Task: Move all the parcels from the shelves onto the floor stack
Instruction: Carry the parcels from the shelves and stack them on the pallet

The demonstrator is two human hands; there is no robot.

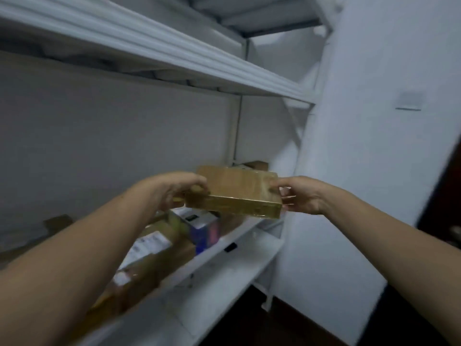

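Our left hand and right hand grip the taped parcel by its 2 ends, above the shelf edge; blue box and brown parcels crowd beneath, upper shelf well overhead.

2 bare arms are in view, the left arm and the right arm, both uncovered to the frame's edge. The left hand and right hand are bare too, slightly blurred.
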